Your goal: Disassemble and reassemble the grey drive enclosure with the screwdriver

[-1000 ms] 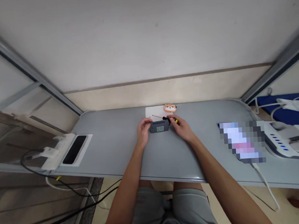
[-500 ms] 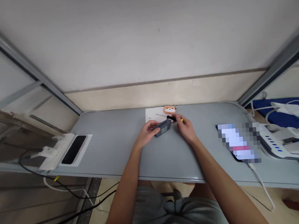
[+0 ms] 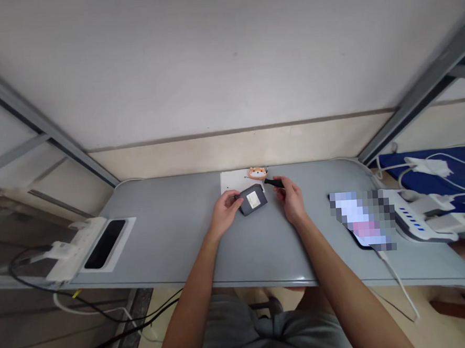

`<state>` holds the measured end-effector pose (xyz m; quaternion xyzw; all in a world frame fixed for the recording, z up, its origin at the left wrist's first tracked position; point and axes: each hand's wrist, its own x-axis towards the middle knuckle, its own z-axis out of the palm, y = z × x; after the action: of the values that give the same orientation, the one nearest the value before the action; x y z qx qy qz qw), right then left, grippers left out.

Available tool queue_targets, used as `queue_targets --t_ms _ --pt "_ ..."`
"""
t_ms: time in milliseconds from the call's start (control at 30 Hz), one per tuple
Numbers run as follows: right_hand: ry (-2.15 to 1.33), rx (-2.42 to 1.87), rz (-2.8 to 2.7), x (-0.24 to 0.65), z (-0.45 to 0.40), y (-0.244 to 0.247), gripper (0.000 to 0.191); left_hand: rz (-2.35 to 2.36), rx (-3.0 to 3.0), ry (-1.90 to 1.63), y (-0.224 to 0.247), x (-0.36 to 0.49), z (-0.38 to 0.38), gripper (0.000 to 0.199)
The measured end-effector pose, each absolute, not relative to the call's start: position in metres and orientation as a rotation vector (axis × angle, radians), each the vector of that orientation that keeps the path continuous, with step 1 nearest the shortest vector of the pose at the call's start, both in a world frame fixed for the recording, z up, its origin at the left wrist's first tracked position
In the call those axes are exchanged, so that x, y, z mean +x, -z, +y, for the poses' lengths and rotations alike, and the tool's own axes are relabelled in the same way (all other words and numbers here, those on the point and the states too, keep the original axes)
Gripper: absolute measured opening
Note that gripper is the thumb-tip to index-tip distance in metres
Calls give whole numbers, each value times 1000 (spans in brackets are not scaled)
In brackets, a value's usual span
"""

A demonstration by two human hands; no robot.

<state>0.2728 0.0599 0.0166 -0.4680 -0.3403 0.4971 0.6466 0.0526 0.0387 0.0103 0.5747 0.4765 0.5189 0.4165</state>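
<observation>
A dark grey box-like device (image 3: pixel 247 206) with a pale label on its upper face is gripped at its left end by my left hand (image 3: pixel 224 212). My right hand (image 3: pixel 292 197) is closed around a screwdriver (image 3: pixel 274 183) with a black handle, whose thin shaft points left above the device. Behind the device lies a white sheet (image 3: pixel 232 181) with small dark specks on it. An orange and white animal-faced item (image 3: pixel 258 173) sits at the sheet's right side, near the wall.
The grey table (image 3: pixel 168 225) holds a dark-screened phone (image 3: pixel 105 244) and a white power strip (image 3: pixel 76 249) at left. On the right are a lit, pixelated phone (image 3: pixel 359 219) with a cable and another power strip (image 3: pixel 412 223) with plugs. Black cables hang at lower left.
The device has been turned, so its broad labelled face now shows instead of the slotted side. My right hand still holds the screwdriver. The camera view has shifted slightly.
</observation>
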Motion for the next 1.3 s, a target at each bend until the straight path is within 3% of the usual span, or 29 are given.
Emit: queue_targets --t_ms 300,667,700,800,867,967,1133,1300 --pt "-1115 -1091 -739 272 61 -18 48 1280 1587 -1137 -9 56 34 14" --pt "-1144 -1090 -690 272 60 -18 47 1329 1720 -1100 -9 58 32 14" --pt "-1145 -1096 -688 273 60 -19 47 1314 1739 -1076 -12 57 30 19" --pt "-1139 -1101 -677 273 61 -20 48 1224 1862 -960 -22 54 24 70" --pt "-1134 -1093 -662 272 61 -21 47 1165 1942 -877 -28 53 21 82" --pt "-1144 -1088 -636 272 61 -21 45 1164 1976 -850 -31 53 20 66" --pt "-1153 -1070 -608 274 62 -22 41 1235 1931 -917 -31 54 21 61" --pt "-1205 -1021 -540 278 63 -20 36 1285 1859 -917 -38 51 22 24"
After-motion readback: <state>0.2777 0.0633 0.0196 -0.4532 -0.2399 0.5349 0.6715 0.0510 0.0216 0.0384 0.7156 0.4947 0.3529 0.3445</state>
